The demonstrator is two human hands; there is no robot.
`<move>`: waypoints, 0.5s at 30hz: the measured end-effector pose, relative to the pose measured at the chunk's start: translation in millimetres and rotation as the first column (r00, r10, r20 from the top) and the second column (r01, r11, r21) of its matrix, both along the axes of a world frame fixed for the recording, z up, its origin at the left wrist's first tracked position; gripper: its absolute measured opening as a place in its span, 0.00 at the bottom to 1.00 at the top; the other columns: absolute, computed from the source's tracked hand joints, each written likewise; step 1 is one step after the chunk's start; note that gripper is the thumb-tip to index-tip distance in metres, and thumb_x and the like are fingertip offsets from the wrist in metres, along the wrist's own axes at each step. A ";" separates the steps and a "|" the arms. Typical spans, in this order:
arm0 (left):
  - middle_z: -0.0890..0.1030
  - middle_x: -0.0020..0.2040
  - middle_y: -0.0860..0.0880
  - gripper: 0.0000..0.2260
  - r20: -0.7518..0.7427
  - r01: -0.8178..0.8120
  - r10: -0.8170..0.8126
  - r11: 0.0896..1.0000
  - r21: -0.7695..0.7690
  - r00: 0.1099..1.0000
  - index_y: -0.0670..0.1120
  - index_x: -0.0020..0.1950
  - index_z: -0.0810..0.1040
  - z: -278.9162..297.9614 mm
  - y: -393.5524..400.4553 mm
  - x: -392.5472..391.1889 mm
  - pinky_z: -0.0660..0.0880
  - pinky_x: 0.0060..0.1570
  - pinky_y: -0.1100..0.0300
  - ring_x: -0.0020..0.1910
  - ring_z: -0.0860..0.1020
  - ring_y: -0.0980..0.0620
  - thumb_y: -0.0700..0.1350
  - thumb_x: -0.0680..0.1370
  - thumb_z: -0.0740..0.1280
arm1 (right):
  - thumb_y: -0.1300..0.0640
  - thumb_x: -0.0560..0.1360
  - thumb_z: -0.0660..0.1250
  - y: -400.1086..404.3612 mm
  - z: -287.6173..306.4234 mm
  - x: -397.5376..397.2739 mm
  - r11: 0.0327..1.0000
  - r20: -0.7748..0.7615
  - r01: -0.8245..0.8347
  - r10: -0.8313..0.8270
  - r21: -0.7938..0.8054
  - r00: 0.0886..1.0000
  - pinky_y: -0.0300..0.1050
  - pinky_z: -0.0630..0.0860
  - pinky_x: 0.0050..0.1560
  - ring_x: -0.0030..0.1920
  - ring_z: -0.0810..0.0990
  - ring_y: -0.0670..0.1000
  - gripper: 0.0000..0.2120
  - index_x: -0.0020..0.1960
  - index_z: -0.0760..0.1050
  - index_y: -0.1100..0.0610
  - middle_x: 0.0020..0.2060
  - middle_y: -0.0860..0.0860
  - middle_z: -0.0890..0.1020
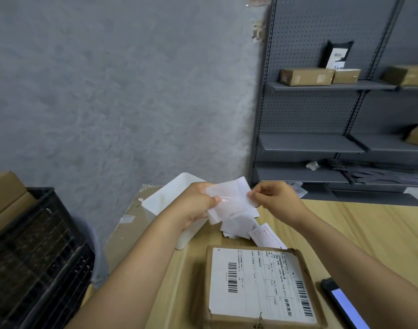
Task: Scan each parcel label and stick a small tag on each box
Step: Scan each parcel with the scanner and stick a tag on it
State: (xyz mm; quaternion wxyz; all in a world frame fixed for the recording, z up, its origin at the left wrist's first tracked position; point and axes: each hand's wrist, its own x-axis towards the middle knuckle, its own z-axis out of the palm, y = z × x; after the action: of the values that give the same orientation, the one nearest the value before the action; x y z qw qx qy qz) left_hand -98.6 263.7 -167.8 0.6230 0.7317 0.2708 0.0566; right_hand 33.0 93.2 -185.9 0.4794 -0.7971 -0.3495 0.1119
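A brown cardboard parcel lies on the wooden table in front of me, its white barcode label facing up. Above and behind it, both my hands hold a white sheet of tags with a glossy backing. My left hand grips the sheet's left side. My right hand pinches its right edge between thumb and fingertips. More white paper slips lie on the table just below the sheet.
A white plastic bin stands at the table's far left edge. A dark handheld device with a lit screen lies right of the parcel. A black crate sits at left. Grey shelves with boxes stand behind.
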 end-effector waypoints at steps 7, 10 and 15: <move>0.83 0.39 0.46 0.11 0.015 -0.268 0.275 0.920 0.288 0.961 0.45 0.50 0.82 -1.6 48.0 -3.5 0.74 0.39 0.59 0.38 0.79 0.45 0.33 0.73 0.65 | 0.52 0.75 0.68 -18.2 0.1 9.3 0.984 0.015 0.180 -0.180 -0.013 0.984 0.47 0.76 0.41 0.35 0.82 0.48 0.11 0.36 0.78 0.55 0.32 0.48 0.83; 0.83 0.49 0.44 0.13 0.073 -0.382 0.412 0.745 0.546 0.908 0.46 0.54 0.80 -7.1 63.3 -8.3 0.71 0.43 0.60 0.50 0.79 0.42 0.34 0.74 0.62 | 0.55 0.76 0.67 -28.9 1.2 13.6 0.976 0.029 0.217 -0.216 -0.018 0.976 0.46 0.76 0.40 0.34 0.80 0.46 0.10 0.37 0.78 0.56 0.34 0.50 0.83; 0.76 0.64 0.44 0.21 -0.170 -0.057 0.241 0.718 0.694 0.955 0.48 0.68 0.72 -11.1 65.6 -7.1 0.68 0.50 0.60 0.61 0.74 0.44 0.43 0.75 0.68 | 0.53 0.76 0.68 -33.6 2.6 12.8 0.985 0.026 0.170 -0.169 -0.040 0.985 0.41 0.75 0.39 0.33 0.78 0.40 0.08 0.40 0.79 0.55 0.36 0.46 0.82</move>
State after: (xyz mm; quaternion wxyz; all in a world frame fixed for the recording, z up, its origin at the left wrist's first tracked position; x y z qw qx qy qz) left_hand -105.6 329.3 -178.8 0.2653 0.8854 0.3653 0.1102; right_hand 45.7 59.6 -183.3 0.4665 -0.8351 -0.2832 0.0689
